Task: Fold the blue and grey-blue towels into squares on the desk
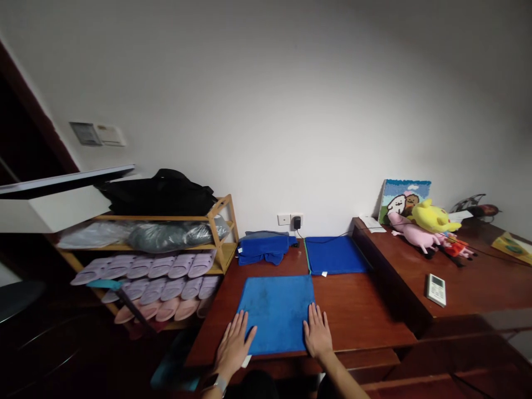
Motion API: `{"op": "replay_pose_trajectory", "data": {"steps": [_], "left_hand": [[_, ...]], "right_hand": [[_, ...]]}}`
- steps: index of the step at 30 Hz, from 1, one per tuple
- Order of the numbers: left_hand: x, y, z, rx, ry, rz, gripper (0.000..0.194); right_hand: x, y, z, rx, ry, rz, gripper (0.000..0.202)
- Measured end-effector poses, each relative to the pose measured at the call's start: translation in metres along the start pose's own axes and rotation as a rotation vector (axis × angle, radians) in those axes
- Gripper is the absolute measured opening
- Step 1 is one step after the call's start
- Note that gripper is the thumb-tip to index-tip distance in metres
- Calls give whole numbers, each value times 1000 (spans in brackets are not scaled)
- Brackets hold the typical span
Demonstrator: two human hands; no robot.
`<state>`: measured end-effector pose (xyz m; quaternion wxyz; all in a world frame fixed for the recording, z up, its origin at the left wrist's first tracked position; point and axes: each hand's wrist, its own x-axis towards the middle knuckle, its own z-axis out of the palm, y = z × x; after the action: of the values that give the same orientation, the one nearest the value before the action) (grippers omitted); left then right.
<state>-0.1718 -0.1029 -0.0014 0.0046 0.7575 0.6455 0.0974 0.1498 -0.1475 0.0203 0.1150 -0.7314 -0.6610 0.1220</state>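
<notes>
Cloth (276, 310) flat on table (357, 313); left hand (234, 343), right hand (318, 333) at side edges.

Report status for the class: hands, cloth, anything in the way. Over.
Left hand open at left edge of light blue cloth; right hand open at right edge. Cloth spread on table. No obstacle seen between hands; dark blue cloths farther back.

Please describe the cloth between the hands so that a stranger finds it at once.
On the low table, at the near edge, a blue cloth lies flat between the left hand and the right hand. It is paler than the rear cloth and the folded pile, with dark smudges.
</notes>
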Motion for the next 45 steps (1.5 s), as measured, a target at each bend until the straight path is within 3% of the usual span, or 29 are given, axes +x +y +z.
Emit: {"op": "replay_pose_trajectory", "data": {"steps": [6, 14, 21, 30, 32, 34, 37, 39, 41, 43, 45], "left_hand": [[-16, -23, 2, 4, 37, -18, 84], [-9, -39, -10, -14, 18, -41, 81], [-10, -39, -6, -5, 36, -47, 82], [-7, -41, -13, 24, 21, -46, 82], [-4, -28, -18, 44, 90, -40, 83], [-1, -1, -22, 26, 153, 3, 80], [2, 66, -17, -68, 110, 221, 71], [3, 113, -8, -120, 49, 429, 66], [3, 149, 4, -148, 15, 528, 64], [1, 165, 14, -152, -10, 531, 64], [-1, 161, 20, -144, -23, 493, 63]], "right_hand": [[-1, -8, 0, -30, -17, -5, 67], [11, -29, 1, -44, -32, -8, 66], [-16, -19, 16, -32, 18, -58, 66], [-24, -20, 9, -19, -10, -74, 65], [-22, -18, 12, -7, -5, -83, 64], [-21, -16, 16, 7, 9, -95, 64], [-20, -13, 20, 12, 10, -98, 65], [-19, -11, 23, 9, -12, -113, 64], [-18, -10, 25, 2, -34, -141, 62], [-17, -8, 27, -4, -43, -156, 62], [-17, -7, 27, -1, -34, -149, 62]]}}
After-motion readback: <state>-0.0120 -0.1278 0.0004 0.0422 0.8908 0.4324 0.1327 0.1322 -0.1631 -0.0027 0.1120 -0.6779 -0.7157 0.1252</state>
